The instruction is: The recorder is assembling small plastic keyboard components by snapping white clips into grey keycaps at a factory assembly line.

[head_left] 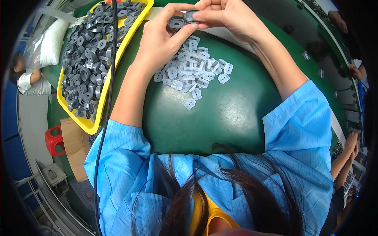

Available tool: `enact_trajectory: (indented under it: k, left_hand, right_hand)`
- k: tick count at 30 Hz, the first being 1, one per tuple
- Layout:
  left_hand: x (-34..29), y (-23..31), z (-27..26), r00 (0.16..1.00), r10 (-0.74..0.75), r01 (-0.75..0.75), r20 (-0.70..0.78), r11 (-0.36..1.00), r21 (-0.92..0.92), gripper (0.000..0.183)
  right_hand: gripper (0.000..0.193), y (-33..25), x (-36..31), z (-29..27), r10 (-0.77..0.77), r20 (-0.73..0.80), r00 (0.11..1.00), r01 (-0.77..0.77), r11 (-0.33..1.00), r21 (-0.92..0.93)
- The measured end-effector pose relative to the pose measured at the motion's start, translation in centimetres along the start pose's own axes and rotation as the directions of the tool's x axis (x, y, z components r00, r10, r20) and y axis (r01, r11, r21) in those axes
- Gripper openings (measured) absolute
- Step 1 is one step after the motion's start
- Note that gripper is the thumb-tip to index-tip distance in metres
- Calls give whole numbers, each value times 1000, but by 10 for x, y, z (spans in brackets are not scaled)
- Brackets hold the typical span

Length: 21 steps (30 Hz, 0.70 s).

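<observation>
A: Where to look first? At the left grip?

B: Yes, near the upper edge of the view. Holds there a round dark grey part, clamped between thumb and fingers, over the far side of the green bench.

A: And with the right grip?

B: Pinches a second round piece, dark at the rim and glossy on its face, between thumb and finger. Keep in mind: very close beside the first part, but cannot tell for sure whether touching it.

A: What to find near the hands?

B: Just below the left grip, toward the body, loose on the bench: a heap of translucent plastic pieces, small, with little holes. Notice also a few single ones at its border.

A: And more to the left?

B: See there a yellow tray, filled with many grey ring-shaped parts, similar in colour to the held part. See also a black cable, passing in front of the tray.

A: And beside it?

B: A cardboard sheet, then a red stool. At the far right rim, hands of a co-worker, well apart from both grips.
</observation>
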State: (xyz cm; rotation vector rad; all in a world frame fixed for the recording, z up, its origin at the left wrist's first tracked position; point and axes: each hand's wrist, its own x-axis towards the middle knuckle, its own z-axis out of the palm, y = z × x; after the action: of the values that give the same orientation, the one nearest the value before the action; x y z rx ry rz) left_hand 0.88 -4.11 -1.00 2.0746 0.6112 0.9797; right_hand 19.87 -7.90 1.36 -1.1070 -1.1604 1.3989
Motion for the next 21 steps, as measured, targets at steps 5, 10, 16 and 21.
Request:
enact_trajectory:
  k: [5,10,16,21]
  left_hand:
    - [0,10,-6,999,12,-17,51,996,91,33]
    - [3,13,-8,996,78,-64,-44,964,258,32]
    - [-1,15,-2,993,80,-61,-90,978,198,31]
    - [-1,24,3,990,70,-32,-125,959,281,31]
  right_hand:
    - [13,-9,-3,-1,-56,73,996,74,959,-273]
    - [15,-10,-12,18,-367,-50,929,317,859,-402]
    - [15,-4,-2,5,-141,54,989,145,986,-87]
    - [14,-3,-4,2,-144,10,989,144,978,-151]
